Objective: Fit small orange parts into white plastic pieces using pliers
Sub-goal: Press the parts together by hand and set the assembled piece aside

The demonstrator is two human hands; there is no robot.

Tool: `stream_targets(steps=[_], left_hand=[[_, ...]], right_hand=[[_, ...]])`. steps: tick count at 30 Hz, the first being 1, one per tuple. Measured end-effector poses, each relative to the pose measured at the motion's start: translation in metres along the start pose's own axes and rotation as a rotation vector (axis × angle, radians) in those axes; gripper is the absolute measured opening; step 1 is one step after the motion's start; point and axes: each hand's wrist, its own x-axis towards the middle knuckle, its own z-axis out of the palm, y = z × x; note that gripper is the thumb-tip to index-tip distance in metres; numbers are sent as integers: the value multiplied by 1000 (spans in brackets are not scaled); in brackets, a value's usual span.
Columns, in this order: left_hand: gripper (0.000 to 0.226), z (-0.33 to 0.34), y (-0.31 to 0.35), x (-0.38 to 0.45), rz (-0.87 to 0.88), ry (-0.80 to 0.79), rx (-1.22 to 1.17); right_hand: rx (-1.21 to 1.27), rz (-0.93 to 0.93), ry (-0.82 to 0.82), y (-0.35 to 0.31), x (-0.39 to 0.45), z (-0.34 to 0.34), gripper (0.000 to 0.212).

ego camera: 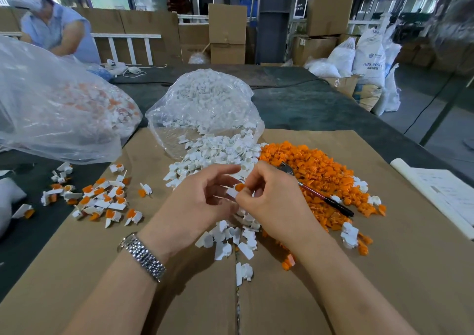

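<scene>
A flattened cardboard sheet (384,270) covers the table's near edge. The white pile (218,155) spills from a clear bag (205,103) at the middle, the orange pile (315,178) touching its right side. The pliers (318,193) lie on the orange pile, handles pointing toward the sheet's right edge. The left hand (200,203) and right hand (266,198) together pinch a white piece (233,193) carrying an orange part (239,187).

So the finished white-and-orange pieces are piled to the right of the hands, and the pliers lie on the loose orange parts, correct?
Not quite. In the head view the finished pieces lie left of the hands; the pliers do lie on the loose orange parts.
</scene>
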Motion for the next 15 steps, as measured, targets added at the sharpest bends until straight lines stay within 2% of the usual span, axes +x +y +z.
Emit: stream_targets(steps=[6,12,15], left_hand=[[39,5,-3,1,26,138,101],[20,3,-3,2,9,141,11],[19,-1,0,1,-15,115,-191]], right_hand=[[28,54,-8,-1,-1,1,18],[198,63,-68,-1,-1,-8,16],[321,3,-100,-5,-2,-13,9]])
